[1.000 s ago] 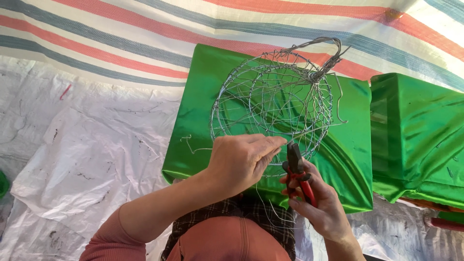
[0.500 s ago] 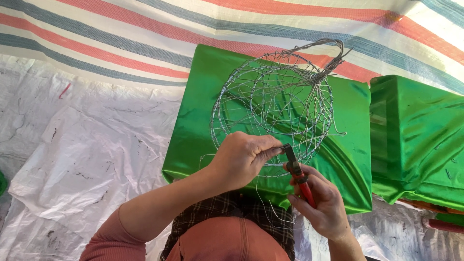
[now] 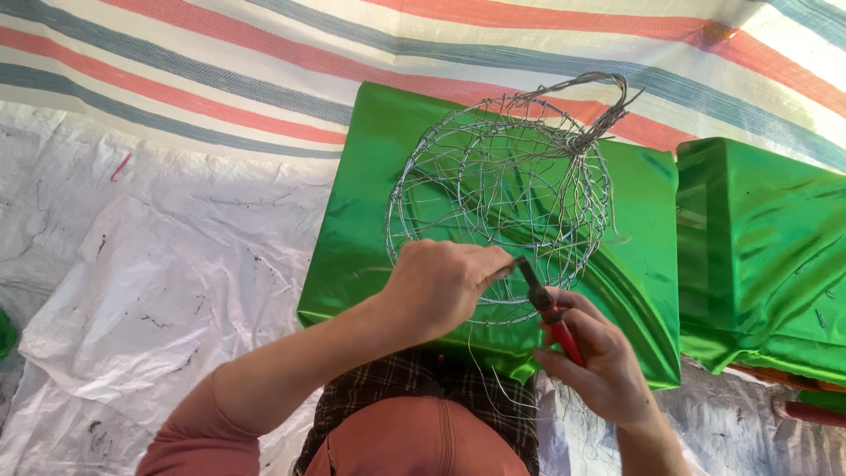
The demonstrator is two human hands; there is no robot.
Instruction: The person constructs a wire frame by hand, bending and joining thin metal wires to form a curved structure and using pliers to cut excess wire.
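Atop shiny green cloth (image 3: 397, 229), round wire frame (image 3: 498, 189)

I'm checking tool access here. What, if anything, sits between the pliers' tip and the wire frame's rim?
Nothing visible. The red-handled pliers in the right hand reach the near rim of the wire frame directly, and the left hand grips that rim just beside the tip, not across it. The exact contact point is too fine to tell.

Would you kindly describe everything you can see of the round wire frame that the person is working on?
The round frame of thin silvery wire is an open lattice of crossing strands, with a twisted loop at its far right. It lies on a shiny green fabric-covered block. The left hand grips its near rim, where the red-handled pliers in the right hand meet the wire. Loose strands trail toward the person.
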